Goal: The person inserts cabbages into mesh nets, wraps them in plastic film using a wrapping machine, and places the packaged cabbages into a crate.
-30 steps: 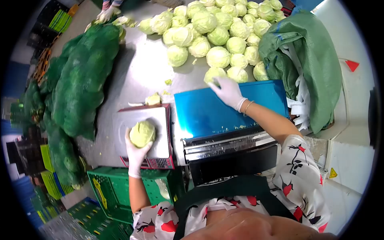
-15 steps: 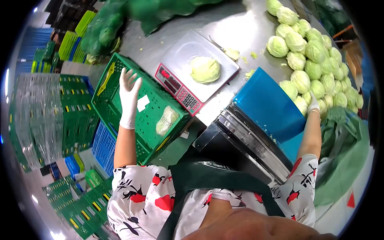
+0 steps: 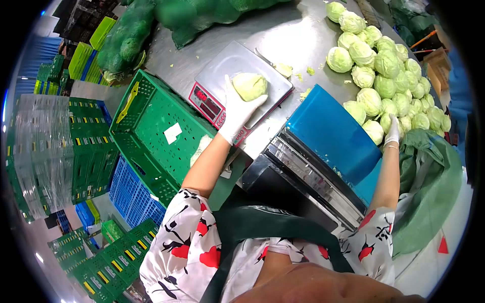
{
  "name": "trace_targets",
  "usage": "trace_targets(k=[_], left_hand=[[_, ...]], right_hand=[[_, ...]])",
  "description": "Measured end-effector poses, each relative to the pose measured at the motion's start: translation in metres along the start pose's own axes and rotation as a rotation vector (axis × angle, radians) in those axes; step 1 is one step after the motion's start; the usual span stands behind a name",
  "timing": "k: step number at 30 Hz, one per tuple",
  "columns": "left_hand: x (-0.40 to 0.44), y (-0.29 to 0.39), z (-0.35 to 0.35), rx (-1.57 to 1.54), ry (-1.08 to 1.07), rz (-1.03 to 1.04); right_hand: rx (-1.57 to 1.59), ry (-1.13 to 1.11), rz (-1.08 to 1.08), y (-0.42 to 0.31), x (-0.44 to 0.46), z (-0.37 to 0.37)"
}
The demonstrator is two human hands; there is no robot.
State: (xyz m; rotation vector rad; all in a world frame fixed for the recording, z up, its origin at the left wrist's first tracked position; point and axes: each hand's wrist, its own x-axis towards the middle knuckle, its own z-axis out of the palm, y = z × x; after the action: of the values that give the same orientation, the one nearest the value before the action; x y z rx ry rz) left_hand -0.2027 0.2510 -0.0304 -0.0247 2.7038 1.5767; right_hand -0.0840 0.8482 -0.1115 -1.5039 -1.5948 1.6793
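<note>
White-gloved, my left hand (image 3: 240,110) has its fingers round a pale green cabbage (image 3: 250,87) on the steel plate of a red scale (image 3: 235,55). At the right, my right hand (image 3: 392,132), also gloved, reaches to the near side of the cabbage pile (image 3: 386,64) and touches a cabbage there; its fingers are partly hidden, so its grip is unclear. Between the hands stands a machine with a blue top (image 3: 331,134). Left of the scale, a green crate (image 3: 174,113) holds a wrapped cabbage partly hidden by my left forearm.
Green net sacks (image 3: 194,17) lie along the far edge of the metal table (image 3: 283,38). A knife and leaf scraps are beyond the scale. A green sack (image 3: 434,182) hangs at the right. Stacked crates (image 3: 83,151) stand at the left, near a blue crate (image 3: 134,192).
The view has swung round. My left hand left the cabbage on the scale, was open over the green crate, and is now back on the cabbage. My right hand moved from the blue top to the pile.
</note>
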Motion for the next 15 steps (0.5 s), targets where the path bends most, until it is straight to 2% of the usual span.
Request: trace_targets(k=[1,3,4,5,6,7,9,10,11,12,13,14,15], left_hand=[[-0.001,0.003,0.003,0.003,0.036,0.007],[-0.003,-0.008,0.009,0.074,0.107,0.000],[-0.003,-0.006,0.007,-0.045,0.113,-0.009],[0.003,-0.024,0.013,-0.084,0.115,-0.028],[0.005,-0.023,0.014,0.003,0.138,-0.012],[0.006,-0.023,0.015,0.091,0.159,0.009],[0.012,-0.026,0.021,0.029,0.138,0.019],[0.017,-0.034,0.027,-0.177,0.081,0.011],[0.021,-0.029,0.024,-0.088,0.049,-0.004],[0.031,-0.047,0.031,-0.142,0.031,0.014],[0.032,-0.042,0.028,-0.249,-0.045,0.013],[0.034,-0.038,0.026,-0.356,-0.121,0.004],[0.034,-0.032,0.024,-0.459,-0.196,-0.013]], right_hand=[[0.034,-0.049,-0.117,-0.019,-0.032,-0.001],[0.115,-0.035,-0.029,-0.063,-0.109,-0.006],[0.106,-0.106,0.016,-0.069,-0.117,-0.019],[0.052,-0.121,-0.026,-0.076,-0.141,-0.025],[-0.113,-0.137,-0.010,-0.075,-0.149,-0.035],[-0.275,-0.150,0.013,-0.073,-0.154,-0.044],[-0.272,-0.173,-0.046,-0.055,-0.150,-0.043],[-0.202,-0.201,0.001,-0.032,-0.132,-0.040],[-0.119,-0.226,0.042,-0.019,-0.114,-0.047],[-0.057,-0.247,0.098,-0.027,-0.121,-0.043],[-0.107,-0.215,0.035,-0.037,-0.136,-0.035],[-0.205,-0.226,0.015,-0.027,-0.109,-0.038],[-0.162,-0.304,0.051,-0.024,-0.099,-0.039]])
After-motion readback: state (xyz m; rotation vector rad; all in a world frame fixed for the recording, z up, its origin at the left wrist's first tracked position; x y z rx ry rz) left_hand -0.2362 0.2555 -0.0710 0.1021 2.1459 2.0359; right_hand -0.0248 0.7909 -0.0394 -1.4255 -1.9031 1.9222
